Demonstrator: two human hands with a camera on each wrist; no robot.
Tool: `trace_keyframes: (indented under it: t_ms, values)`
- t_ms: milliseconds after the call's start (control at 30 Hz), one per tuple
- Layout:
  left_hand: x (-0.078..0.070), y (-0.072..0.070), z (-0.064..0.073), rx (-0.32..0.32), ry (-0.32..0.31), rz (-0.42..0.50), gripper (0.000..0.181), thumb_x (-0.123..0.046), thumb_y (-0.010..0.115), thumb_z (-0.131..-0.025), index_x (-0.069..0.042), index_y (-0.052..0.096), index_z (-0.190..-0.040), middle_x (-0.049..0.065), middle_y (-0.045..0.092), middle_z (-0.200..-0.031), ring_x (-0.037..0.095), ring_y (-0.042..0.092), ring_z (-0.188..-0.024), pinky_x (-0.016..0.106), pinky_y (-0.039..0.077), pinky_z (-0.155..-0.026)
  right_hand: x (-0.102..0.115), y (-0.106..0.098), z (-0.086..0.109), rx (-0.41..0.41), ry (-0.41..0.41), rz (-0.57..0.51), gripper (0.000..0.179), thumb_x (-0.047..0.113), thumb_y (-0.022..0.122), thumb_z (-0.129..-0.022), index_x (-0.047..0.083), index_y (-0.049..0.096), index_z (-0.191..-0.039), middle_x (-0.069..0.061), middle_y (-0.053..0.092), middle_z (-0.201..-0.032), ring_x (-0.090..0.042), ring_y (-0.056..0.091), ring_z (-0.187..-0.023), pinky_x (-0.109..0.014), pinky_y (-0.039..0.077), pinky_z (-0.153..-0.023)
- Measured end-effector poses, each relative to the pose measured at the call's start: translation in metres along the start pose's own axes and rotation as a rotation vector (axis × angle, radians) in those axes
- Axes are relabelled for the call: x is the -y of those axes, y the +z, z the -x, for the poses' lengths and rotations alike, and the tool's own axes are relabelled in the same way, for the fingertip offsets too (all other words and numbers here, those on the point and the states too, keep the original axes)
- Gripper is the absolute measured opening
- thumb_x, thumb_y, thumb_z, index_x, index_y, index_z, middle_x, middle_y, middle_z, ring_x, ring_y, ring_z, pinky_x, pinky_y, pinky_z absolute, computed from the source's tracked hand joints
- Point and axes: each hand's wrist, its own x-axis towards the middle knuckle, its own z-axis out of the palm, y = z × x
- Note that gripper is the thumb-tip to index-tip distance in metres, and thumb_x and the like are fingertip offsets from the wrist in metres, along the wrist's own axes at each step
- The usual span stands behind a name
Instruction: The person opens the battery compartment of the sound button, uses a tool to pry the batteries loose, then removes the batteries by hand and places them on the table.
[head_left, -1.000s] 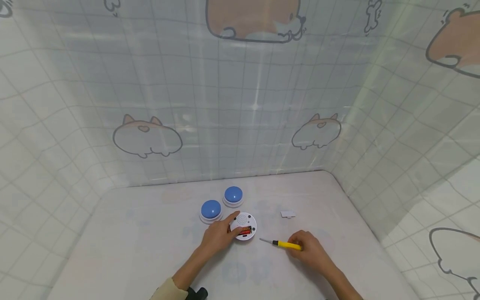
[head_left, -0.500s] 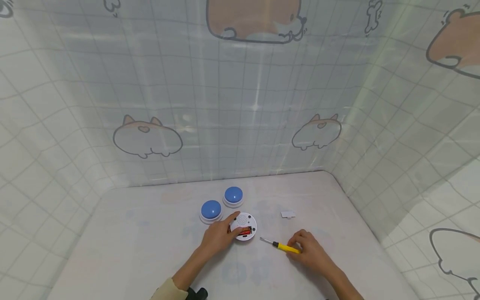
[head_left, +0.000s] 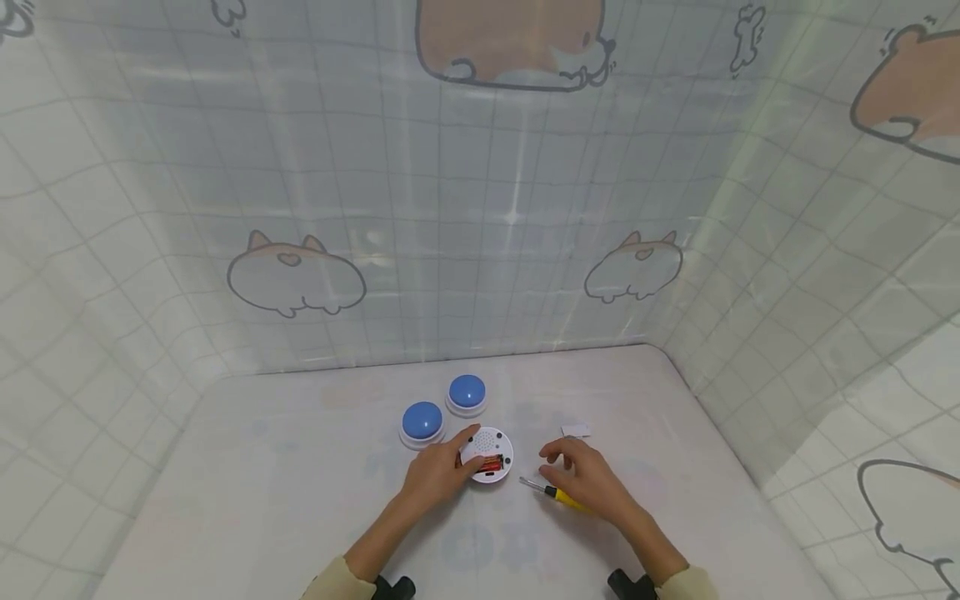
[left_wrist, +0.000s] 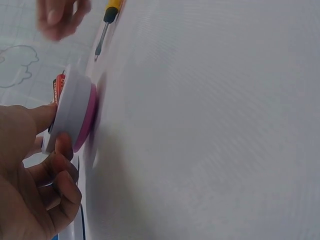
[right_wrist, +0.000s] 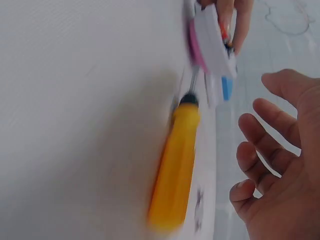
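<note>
There are two hands [head_left: 437, 475] [head_left: 588, 479]; two blue buttons [head_left: 422, 422] [head_left: 467, 392]; one upturned device [head_left: 489, 445]; one screwdriver [head_left: 552, 492]; one white piece [head_left: 576, 431].

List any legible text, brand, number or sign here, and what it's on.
None readable.
Batteries: possible print, too small and blurred to read.
Pink button: any marks on its white underside too small to read.
Screwdriver: no lettering visible; handle blurred.
White piece: too small to tell.
Wall: cartoon drawings, no lettering.
</note>
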Motion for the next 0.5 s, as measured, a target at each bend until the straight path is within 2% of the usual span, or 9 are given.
trace_keyframes:
  t_ms: [133, 267, 367, 500]
  values:
    - [0.000, 0.000, 0.000, 0.003, 0.011, -0.004, 0.059, -0.049, 0.068, -0.093, -0.030, 0.053, -0.146, -0.009, 0.049, -0.067, 0.008, 0.045, -0.060, 0.025, 0.033, -0.050, 0.013, 0.013, -0.015, 0.010, -0.060, 0.030, 0.034, 0.035, 0.071, -0.095, 0.025, 0.066, -0.127, 0.012, 0.062, -0.102, -0.011, 0.052, -0.086, -0.025, 0.046, -0.071]
    - [0.001, 0.001, 0.001, 0.007, 0.026, -0.009, 0.059, -0.048, 0.068, -0.093, -0.029, 0.052, -0.147, -0.009, 0.049, -0.066, 0.008, 0.045, -0.059, 0.025, 0.034, -0.050, 0.017, 0.030, -0.028, 0.027, -0.144, 0.150, 0.040, 0.036, 0.070, -0.095, 0.027, 0.062, -0.134, 0.014, 0.060, -0.099, -0.008, 0.052, -0.085, -0.026, 0.046, -0.072]
    - [0.001, 0.000, 0.001, 0.006, 0.031, -0.018, 0.059, -0.048, 0.068, -0.094, -0.029, 0.052, -0.147, -0.009, 0.049, -0.065, 0.007, 0.044, -0.057, 0.025, 0.033, -0.048, 0.019, 0.039, -0.035, 0.026, -0.211, 0.230, 0.040, 0.034, 0.071, -0.094, 0.026, 0.064, -0.133, 0.013, 0.059, -0.096, -0.006, 0.051, -0.084, -0.026, 0.046, -0.072]
    - [0.000, -0.002, 0.001, -0.002, 0.047, -0.032, 0.059, -0.048, 0.067, -0.094, -0.026, 0.052, -0.147, -0.009, 0.048, -0.064, 0.007, 0.043, -0.055, 0.025, 0.032, -0.048, 0.022, 0.045, -0.039, -0.013, -0.256, 0.259, 0.033, 0.029, 0.074, -0.092, 0.026, 0.070, -0.124, 0.013, 0.057, -0.090, -0.005, 0.050, -0.081, -0.025, 0.046, -0.070]
